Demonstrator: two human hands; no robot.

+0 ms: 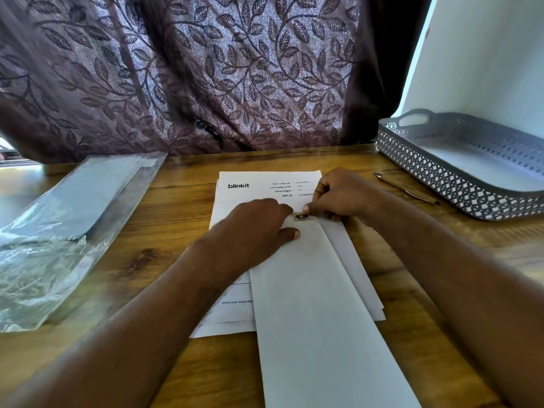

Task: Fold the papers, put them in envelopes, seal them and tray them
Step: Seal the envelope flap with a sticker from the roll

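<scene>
Sealing step, I reckon: the envelope (pixel 318 304) lies bottom centre to mid-frame over the papers (pixel 226 201), left hand (pixel 253 225) pressing it flat, right hand (pixel 338 195) pinching its far end at the clasp (pixel 300 216). Next it needs closing firmly, then carrying to the upper-right tray (pixel 441 184).

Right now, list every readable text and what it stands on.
"blinkit": top left of the printed sheet.
"Sub-order ID -", "Last page OTP -", "Total Pages -", "UPC ID -": same sheet, top right; the values beside them are too small to read.
"Share your experienc": lower on the sheet, cut off by the envelope.
</scene>
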